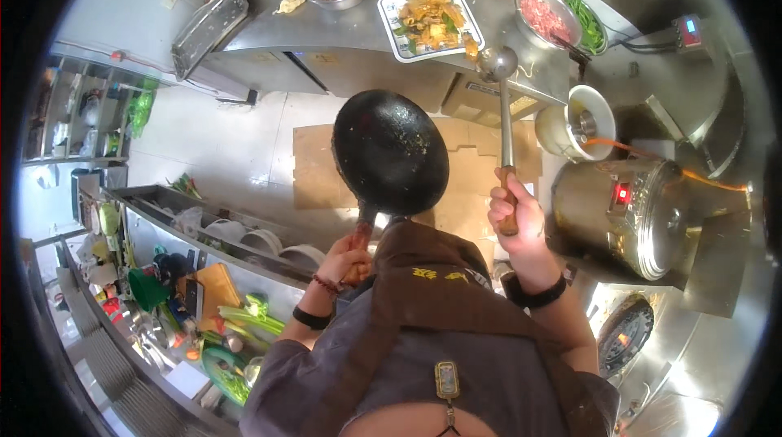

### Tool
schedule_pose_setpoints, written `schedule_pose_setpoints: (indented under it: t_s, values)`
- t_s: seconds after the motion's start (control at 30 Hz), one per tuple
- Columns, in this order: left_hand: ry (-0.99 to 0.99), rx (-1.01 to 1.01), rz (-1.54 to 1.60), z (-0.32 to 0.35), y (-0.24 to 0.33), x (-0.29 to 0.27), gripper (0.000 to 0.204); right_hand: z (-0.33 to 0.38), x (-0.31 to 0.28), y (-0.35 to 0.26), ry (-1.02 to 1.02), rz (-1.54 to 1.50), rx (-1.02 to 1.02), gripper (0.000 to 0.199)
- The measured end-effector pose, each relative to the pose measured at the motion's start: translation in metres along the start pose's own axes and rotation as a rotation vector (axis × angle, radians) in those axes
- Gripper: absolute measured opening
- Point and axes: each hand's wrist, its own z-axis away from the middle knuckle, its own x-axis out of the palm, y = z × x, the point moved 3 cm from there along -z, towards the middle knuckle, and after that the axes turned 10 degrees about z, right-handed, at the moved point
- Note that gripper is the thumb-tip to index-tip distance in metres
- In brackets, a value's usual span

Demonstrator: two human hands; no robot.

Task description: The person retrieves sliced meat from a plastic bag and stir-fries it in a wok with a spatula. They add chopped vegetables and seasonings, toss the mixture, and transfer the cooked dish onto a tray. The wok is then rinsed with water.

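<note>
My left hand (348, 260) is closed round the handle of a black wok (389, 152), which is held in front of my body above the floor. Only oily sheen and small food bits show inside the wok. My right hand (521, 217) grips the wooden handle of a metal ladle (506, 123). The ladle's bowl reaches the counter edge, beside the right corner of a white square plate (391, 4). Stir-fried food (430, 20) with brown pieces and green bits is heaped on that plate. One piece lies at the plate's corner, near the ladle.
A steel counter (350, 30) runs across the far side, with bowls of raw meat (544, 17) and a basket of green vegetables (585, 21). A white bucket (599, 115) and a large steel pot (619, 217) stand right. Flattened cardboard (314, 168) covers the floor. Shelves (90, 111) stand left.
</note>
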Motion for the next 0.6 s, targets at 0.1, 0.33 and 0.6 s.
schedule_pose_setpoints:
  t_s: [0.1,0.33,0.6]
  values:
    - [-0.106,0.007,0.094,-0.021,0.010,-0.005,0.022,0.002,0.039,-0.002,-0.183,-0.301,0.085,0.028]
    - [-0.125,-0.108,0.043,-0.040,0.042,0.002,0.019,-0.019,0.088,-0.017,-0.256,-0.140,-0.051,0.040]
    - [-0.210,-0.239,-0.181,-0.058,0.036,0.003,0.023,0.050,-0.006,-0.004,-0.158,-0.029,-0.061,0.041]
